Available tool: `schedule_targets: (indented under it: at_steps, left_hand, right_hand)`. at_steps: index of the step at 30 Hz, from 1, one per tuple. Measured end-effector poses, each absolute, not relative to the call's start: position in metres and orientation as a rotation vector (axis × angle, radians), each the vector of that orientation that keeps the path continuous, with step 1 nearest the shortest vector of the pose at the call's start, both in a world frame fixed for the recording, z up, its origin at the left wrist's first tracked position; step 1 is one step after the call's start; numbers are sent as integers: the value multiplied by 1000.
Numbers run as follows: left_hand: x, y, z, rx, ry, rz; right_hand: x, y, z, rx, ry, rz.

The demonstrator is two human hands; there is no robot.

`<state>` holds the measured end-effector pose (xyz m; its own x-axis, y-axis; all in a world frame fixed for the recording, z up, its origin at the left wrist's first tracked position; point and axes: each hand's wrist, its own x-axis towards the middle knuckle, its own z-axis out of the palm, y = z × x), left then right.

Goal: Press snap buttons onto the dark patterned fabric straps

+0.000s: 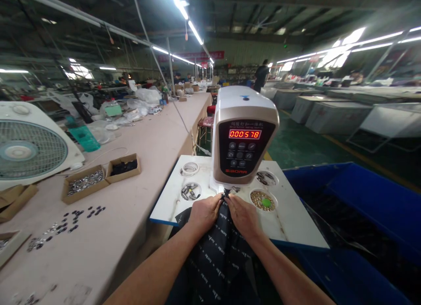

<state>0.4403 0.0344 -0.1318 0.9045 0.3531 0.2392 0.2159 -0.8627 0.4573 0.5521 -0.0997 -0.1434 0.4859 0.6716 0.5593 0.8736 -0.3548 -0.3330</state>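
Note:
Straight ahead stands a white and gold snap-fastening machine (246,136) whose red display reads 000578. Black fabric with white lettering (213,257) hangs down toward me from under the machine's head. My left hand (205,213) is closed on the fabric's upper edge at the left of the press point. From the right, my right hand (243,213) pinches the same edge, its fingertips close to the left ones. The spot between the fingertips and the machine's die is partly hidden. Both hands rest over the front of the white machine table (296,226).
Round wells in the machine table hold metal parts (190,192) and brass-coloured snap pieces (261,200). On the long table at left are boxes of silver (85,183) and black parts (123,167), scattered snaps (74,219) and a fan (31,143). A blue bin (362,200) stands right.

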Motion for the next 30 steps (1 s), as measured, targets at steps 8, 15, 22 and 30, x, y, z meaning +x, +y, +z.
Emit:
schedule_targets:
  at_steps: [8, 15, 22, 30]
  left_hand:
    - [439, 37, -125, 2684, 415, 410]
    - [430, 34, -123, 2635, 426, 426]
    - [416, 23, -116, 2548, 406, 443]
    - [412, 23, -107, 2475, 578, 437]
  right_hand:
    - [557, -93, -136, -2293, -1250, -280]
    - [553, -107, -129, -2253, -1266, -211]
    - [538, -123, -118, -2188, -1265, -169]
    - [538, -117, -113, -2131, -1280, -198]
